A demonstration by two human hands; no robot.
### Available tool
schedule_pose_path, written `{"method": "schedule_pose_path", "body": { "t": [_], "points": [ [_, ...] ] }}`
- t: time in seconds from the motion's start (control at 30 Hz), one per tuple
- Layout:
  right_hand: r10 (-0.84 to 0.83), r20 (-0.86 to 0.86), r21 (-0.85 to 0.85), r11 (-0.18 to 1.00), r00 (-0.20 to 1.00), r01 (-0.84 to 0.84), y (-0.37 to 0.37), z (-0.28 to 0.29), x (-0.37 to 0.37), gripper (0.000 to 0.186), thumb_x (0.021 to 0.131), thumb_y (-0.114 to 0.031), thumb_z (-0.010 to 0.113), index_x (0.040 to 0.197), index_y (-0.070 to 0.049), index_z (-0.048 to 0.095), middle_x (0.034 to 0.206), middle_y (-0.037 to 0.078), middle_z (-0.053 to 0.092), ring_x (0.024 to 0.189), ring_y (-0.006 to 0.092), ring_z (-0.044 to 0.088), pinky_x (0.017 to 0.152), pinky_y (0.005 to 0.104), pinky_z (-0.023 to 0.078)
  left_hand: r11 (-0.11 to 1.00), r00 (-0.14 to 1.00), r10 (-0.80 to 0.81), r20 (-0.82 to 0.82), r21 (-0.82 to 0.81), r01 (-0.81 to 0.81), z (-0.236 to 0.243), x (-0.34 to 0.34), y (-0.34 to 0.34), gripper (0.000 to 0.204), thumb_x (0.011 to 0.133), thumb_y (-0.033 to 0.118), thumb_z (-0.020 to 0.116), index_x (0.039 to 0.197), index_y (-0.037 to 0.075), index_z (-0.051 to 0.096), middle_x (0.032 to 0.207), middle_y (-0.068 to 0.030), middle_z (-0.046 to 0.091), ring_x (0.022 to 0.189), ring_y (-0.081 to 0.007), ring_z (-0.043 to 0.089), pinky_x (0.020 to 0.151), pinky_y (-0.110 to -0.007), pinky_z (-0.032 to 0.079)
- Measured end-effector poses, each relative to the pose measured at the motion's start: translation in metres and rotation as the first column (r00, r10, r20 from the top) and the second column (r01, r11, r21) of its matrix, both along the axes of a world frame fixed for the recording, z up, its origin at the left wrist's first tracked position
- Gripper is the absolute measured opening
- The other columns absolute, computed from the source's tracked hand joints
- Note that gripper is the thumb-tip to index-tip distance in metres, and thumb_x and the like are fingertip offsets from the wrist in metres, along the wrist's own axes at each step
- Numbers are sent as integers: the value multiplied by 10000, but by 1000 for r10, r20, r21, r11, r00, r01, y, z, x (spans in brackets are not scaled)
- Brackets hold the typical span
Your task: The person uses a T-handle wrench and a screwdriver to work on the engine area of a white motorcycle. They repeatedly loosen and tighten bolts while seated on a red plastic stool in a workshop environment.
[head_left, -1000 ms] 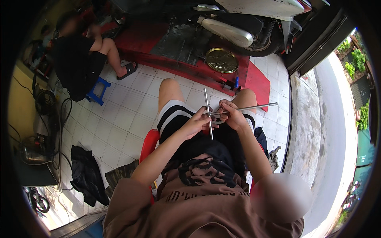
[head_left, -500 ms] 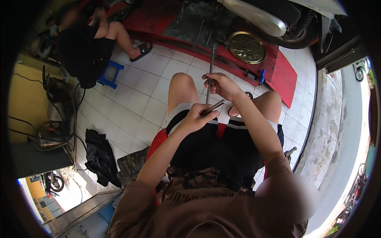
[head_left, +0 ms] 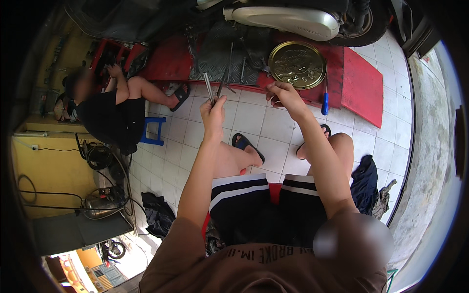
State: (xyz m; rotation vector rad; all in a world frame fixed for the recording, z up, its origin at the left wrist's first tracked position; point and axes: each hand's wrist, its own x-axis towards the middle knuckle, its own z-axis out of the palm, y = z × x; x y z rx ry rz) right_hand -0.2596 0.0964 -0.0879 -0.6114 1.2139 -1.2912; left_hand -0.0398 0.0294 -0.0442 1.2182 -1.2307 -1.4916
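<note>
Closed around the lower ends of a bright silver metal tube and a darker slim rod, my left hand is raised at the edge of a red lift platform. Both pieces point up and away from me. To its right, my right hand hovers with loosely curled, parted fingers and nothing visible in them. It is just below a round embossed gold metal tray lying on the platform. A blue-handled screwdriver rests at the platform's near edge, right of that hand.
A motorbike with a silver side cover stands on the platform. More metal tools lie on a dark tread plate. At the left another person sits on a blue stool. Black cloth lies on the tiled floor near hoses and a metal tank.
Both hands have moved forward toward the platform and farther apart. The right hand has let go of the long rod. My view has shifted, showing more of the motorbike.
</note>
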Motion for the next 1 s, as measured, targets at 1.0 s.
{"method": "schedule_pose_path", "body": {
  "t": [1.0],
  "points": [
    [219, -760, 119, 973, 612, -200, 31, -5, -43, 231, 887, -220, 617, 984, -20, 677, 799, 162, 697, 707, 295, 674, 705, 380, 521, 879, 394, -69, 917, -131, 458, -196, -60, -154, 233, 737, 181, 743, 937, 64, 713, 859, -131, 699, 875, -278, 671, 764, -379, 506]
  ]
}}
